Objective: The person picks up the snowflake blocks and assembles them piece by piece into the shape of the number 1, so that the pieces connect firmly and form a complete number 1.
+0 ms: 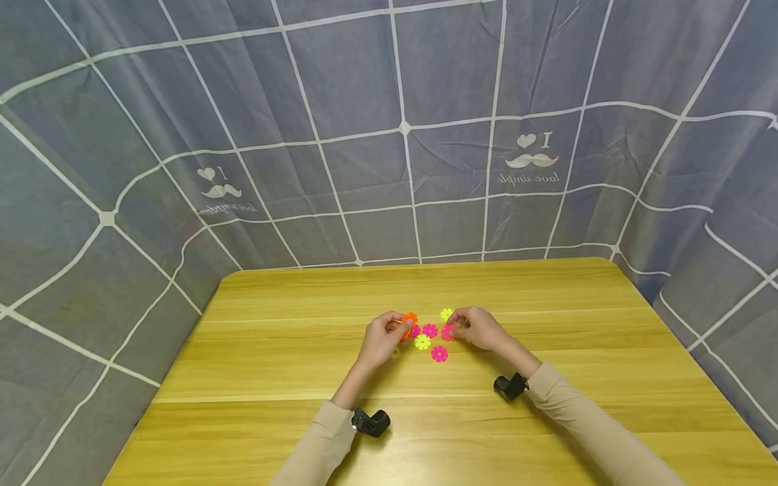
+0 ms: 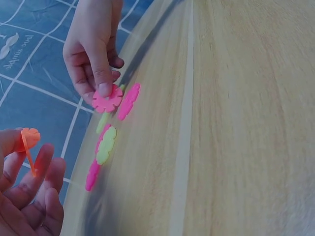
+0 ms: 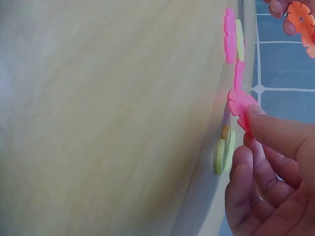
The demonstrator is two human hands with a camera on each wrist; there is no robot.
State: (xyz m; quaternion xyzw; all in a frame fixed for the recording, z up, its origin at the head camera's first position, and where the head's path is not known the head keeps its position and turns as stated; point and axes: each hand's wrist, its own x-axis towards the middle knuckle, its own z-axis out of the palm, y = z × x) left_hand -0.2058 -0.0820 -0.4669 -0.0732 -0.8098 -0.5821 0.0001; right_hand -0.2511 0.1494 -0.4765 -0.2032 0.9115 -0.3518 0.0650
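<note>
Two orange notched plastic discs (image 1: 410, 317), joined at an angle, are pinched by my left hand (image 1: 381, 337). They show edge-on between thumb and fingers in the left wrist view. To the right, my right hand (image 1: 480, 329) pinches a pink notched disc (image 3: 241, 105) between thumb and forefinger, above the table. Between the hands lie a yellow-green disc (image 1: 422, 342) and a pink disc (image 1: 429, 330). Another pink disc (image 1: 439, 354) rests nearer to me. A second yellow-green disc (image 1: 446, 314) sits just beyond the right hand, partly covered.
The discs lie on a wood-grain table (image 1: 292, 351). A grey curtain (image 1: 365, 169) with white lines hangs behind the table's far edge and along both sides. Black wrist cameras, one on the left wrist (image 1: 371, 422) and one on the right (image 1: 510, 387), sit close above the tabletop.
</note>
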